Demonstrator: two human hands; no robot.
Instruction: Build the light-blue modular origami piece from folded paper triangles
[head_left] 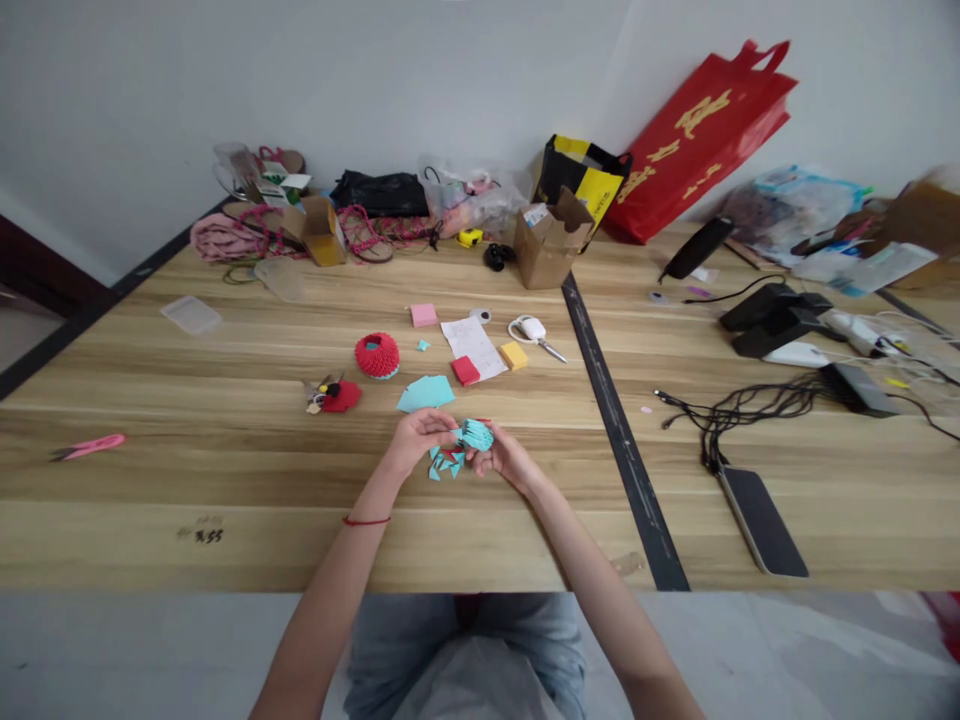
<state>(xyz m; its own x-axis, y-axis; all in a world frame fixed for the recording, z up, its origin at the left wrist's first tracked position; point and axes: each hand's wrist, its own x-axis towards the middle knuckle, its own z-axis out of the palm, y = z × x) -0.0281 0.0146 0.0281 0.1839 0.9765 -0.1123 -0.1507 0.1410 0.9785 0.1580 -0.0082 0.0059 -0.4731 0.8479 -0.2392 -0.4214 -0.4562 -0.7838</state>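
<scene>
A light-blue assembly of folded paper pieces [477, 435], with a little red at its top, rests in my right hand [508, 462], whose fingers are wrapped round it. My left hand [418, 438] pinches at a small light-blue folded piece [457, 434] against the assembly's left side. Loose blue paper triangles [448, 465], with some red among them, lie on the table under both hands. Just beyond my left hand is a fan of light-blue paper sheets [426, 393]. Farther off sits a round red folded-paper piece [376, 355] with a blue base.
Red [466, 371], yellow [514, 355] and pink [423, 315] paper stacks lie around a white sheet [480, 345]. White-handled scissors [534, 330] are behind right. A pink cutter [90, 447] lies far left. Cables [750, 405] and a dark phone-like slab [763, 520] occupy the right side.
</scene>
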